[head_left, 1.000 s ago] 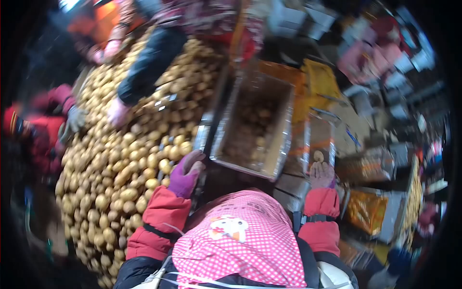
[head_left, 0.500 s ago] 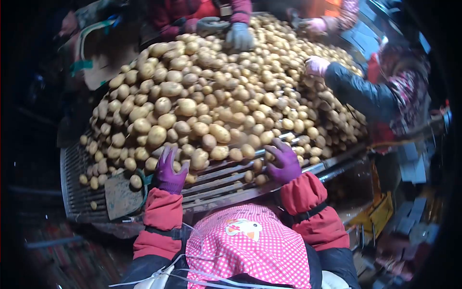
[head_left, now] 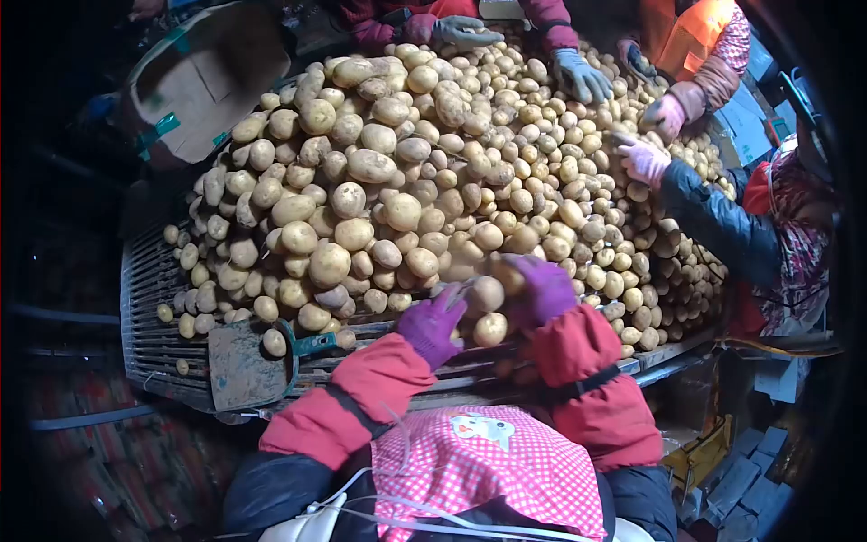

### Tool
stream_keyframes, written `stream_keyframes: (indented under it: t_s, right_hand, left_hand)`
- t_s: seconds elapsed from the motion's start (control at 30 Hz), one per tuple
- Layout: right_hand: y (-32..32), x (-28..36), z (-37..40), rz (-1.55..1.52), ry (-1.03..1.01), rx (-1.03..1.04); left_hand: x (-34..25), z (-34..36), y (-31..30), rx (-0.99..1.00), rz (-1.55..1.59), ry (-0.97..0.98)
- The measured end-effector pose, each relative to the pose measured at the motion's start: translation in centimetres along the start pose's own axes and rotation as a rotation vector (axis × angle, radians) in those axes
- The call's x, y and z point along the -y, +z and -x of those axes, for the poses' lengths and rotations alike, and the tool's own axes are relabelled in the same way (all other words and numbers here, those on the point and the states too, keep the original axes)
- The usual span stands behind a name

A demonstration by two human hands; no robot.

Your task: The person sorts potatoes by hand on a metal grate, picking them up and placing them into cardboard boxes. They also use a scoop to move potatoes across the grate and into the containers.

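A large heap of potatoes [head_left: 402, 211] lies on a slatted metal rack before me. My left hand [head_left: 433, 327], in a purple glove, reaches in from the near side with fingers spread, their tips against a round potato [head_left: 486, 294]. Opposite it, my right hand [head_left: 545, 287], gloved alike and slightly blurred, curls its fingers over another potato [head_left: 508, 277]. One more potato [head_left: 490, 330] sits between the two hands, close to the left thumb. Bare slats [head_left: 452, 381] show beneath my wrists.
A flat scoop [head_left: 244, 366] with a green edge lies at the rack's left. Co-workers' gloved hands work in the heap: a grey glove [head_left: 581, 77] at the back and a pink glove [head_left: 644, 160] on the right. A worn container [head_left: 212, 81] stands back left.
My hands have come together from wide apart, the left moving right, and now meet around a few potatoes. The view has shifted, and the co-workers' hands across the heap have moved.
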State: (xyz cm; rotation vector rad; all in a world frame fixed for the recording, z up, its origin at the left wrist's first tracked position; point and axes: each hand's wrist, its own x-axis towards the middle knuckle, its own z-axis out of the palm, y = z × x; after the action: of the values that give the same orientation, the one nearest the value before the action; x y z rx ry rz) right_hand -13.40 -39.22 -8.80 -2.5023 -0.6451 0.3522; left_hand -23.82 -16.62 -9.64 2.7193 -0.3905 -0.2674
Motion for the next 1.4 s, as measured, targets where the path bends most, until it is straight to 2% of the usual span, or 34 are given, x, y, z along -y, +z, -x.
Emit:
stream_keyframes:
  t_s: [0.03, 0.07, 0.1, 0.13, 0.2, 0.27, 0.3, 0.33, 0.37, 0.4, 0.47, 0.5, 0.53, 0.6, 0.67, 0.7, 0.73, 0.8, 0.83, 0.87, 0.93, 0.97, 1.0, 1.07, 1.1, 1.2, 1.23, 1.27, 1.3, 1.37, 1.4]
  right_hand:
    - [-0.1, -3.2, 1.3, -0.112, -0.074, -0.094]
    - [-0.9, -4.7, 2.2, -0.249, 0.039, -0.116]
    - [-1.7, -5.8, 3.6, -0.362, 0.076, -0.203]
    - [-4.1, -3.9, 4.7, -0.555, 0.317, -0.213]
    - [-3.2, -10.0, 7.2, -1.098, 0.220, -0.343]
    - [-4.0, -10.2, 9.7, -1.276, 0.280, -0.607]
    - [-3.8, -10.5, 11.6, -1.522, 0.210, -0.614]
    - [-3.8, -11.0, 13.4, -1.764, 0.124, -0.617]
    - [-3.9, -9.8, 14.3, -1.918, 0.189, -0.707]
    - [-4.0, -8.6, 15.1, -2.064, 0.247, -0.815]
    - [-1.7, -9.0, 16.4, -1.911, 0.530, -1.055]
    - [-0.6, -8.6, 16.9, -1.921, 0.450, -0.989]
    - [-0.1, -7.5, 16.9, -1.858, 0.656, -1.024]
    - [1.7, -7.9, 18.0, -1.761, 0.588, -0.777]
    - [1.3, -5.7, 17.4, -1.520, 0.504, -0.587]
    - [0.7, -4.6, 16.8, -1.066, 0.317, -0.520]
    - [0.1, -3.4, 16.3, -0.612, 0.160, -0.548]
    - [0.4, -1.2, 15.4, -0.975, 0.505, -0.353]
    - [0.5, 0.0, 14.8, -0.791, 0.332, -0.313]
    - [0.6, 1.1, 14.2, -0.605, 0.161, -0.270]
    - [0.8, 2.8, 12.1, -0.245, 0.144, -0.015]
    - [1.0, 3.6, 10.9, -0.064, 0.122, 0.121]
    - [1.6, 4.4, 9.5, 0.024, 0.171, 0.211]
    - [2.6, 5.8, 6.2, 0.210, 0.252, 0.375]
    - [2.1, 6.5, 5.0, 0.105, 0.266, 0.393]
    - [-1.8, 7.1, 5.6, -0.314, 0.135, 0.400]
    - [2.4, 3.8, 6.7, -0.371, 0.274, 0.160]
    - [3.3, 2.1, 7.6, -0.563, 0.284, 0.036]
    - [3.0, 2.5, 9.0, -0.881, 0.096, -0.040]
    - [2.9, -0.2, 11.2, -1.816, 0.101, 0.025]
    - [3.0, -1.5, 12.7, -2.223, 0.067, 0.050]
  left_hand:
    - [-0.1, -0.9, 0.2, -0.030, 0.056, 0.075]
    - [-0.5, -1.9, 0.5, -0.060, 0.115, 0.150]
    - [-1.8, -3.0, 0.1, 0.044, 0.051, 0.087]
    - [-1.3, -3.6, 1.4, -0.155, 0.005, 0.303]
    - [-1.2, -4.5, 1.3, -0.169, 0.151, 0.366]
    - [-0.8, -4.3, -0.3, -0.080, 0.437, 0.119]
    - [-0.7, -4.1, -1.3, -0.073, 0.585, -0.059]
    - [0.2, -3.8, -1.2, -0.169, 0.554, -0.035]
    - [1.0, -3.6, -1.5, -0.265, 0.518, -0.014]
    - [1.1, -3.2, -1.6, -0.251, 0.554, -0.057]
    - [-0.3, -3.2, -2.6, -0.138, 0.397, 0.131]
    - [-1.1, -3.5, -2.8, -0.083, 0.318, 0.225]
    - [-2.1, -3.9, -2.3, -0.121, 0.254, 0.259]
    - [-4.0, -5.1, -0.4, -0.202, 0.130, 0.325]
    - [-4.2, -7.5, 1.4, -0.038, -0.012, 0.304]
    - [-4.1, -8.7, 2.1, 0.045, -0.082, 0.297]
    - [-4.1, -9.4, 1.8, 0.109, -0.044, 0.302]
    - [-3.8, -10.2, 0.7, 0.242, 0.025, 0.312]
    - [-3.7, -10.1, -0.3, 0.276, 0.072, 0.309]
    - [-2.8, -9.8, 0.3, 0.182, 0.306, 0.225]
    - [-0.8, -8.5, 2.8, -0.017, 0.773, 0.033]
    - [-2.7, -6.6, -1.1, -0.092, 0.983, -0.037]
    - [-1.3, -5.9, -1.6, 0.054, 1.365, -0.250]
    - [1.5, -4.5, 0.4, -0.001, 1.841, -0.424]
    - [2.1, -4.4, 0.1, 0.145, 1.988, -0.317]
    - [0.0, -1.6, -2.2, 0.031, 2.024, -0.350]
    - [-0.2, -1.0, -2.2, 0.019, 2.032, -0.345]
    - [-0.6, -0.8, -2.1, -0.014, 1.984, -0.289]
    - [-1.3, -0.6, -2.0, -0.034, 1.936, -0.237]
    - [-3.5, -0.9, -2.6, 0.028, 1.863, -0.111]
    - [-5.2, -1.3, -2.7, 0.055, 1.623, -0.135]
